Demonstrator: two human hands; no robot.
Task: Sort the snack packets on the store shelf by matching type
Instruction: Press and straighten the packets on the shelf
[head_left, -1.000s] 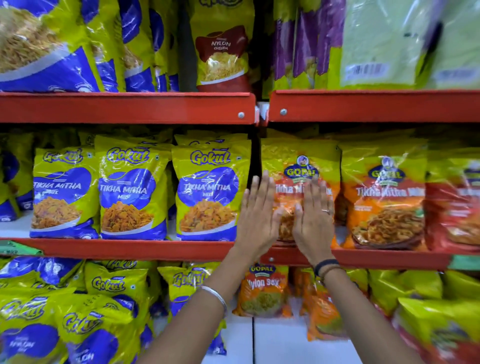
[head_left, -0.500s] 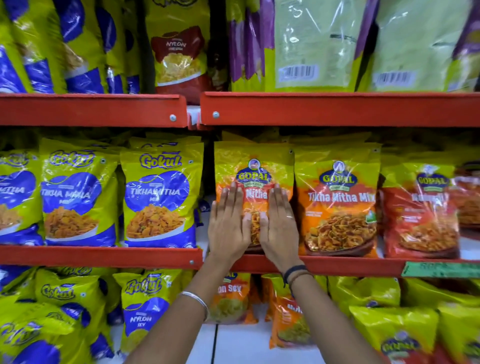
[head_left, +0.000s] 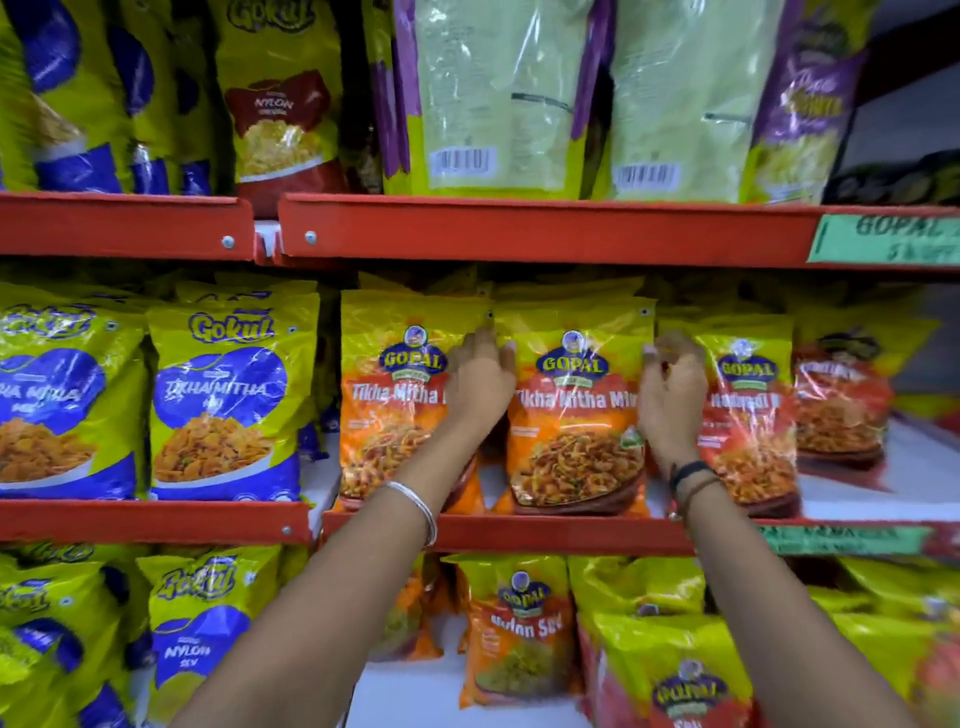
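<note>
Hands: your left hand (head_left: 480, 382) and right hand (head_left: 670, 395) clasp the middle Gopal Tikha Mitha packet (head_left: 574, 415) by its edges; next, square it beside its twin (head_left: 389, 405).

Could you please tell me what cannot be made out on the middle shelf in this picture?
Head view only:
- Left Tikha Mitha packet: name's end hidden by the left hand.
- Red packet: name partly covered by the right hand.
- Both hands' fingertips: curled at the middle packet's edges, grip unclear.
- Green shelf label: blurred, unreadable.
</note>
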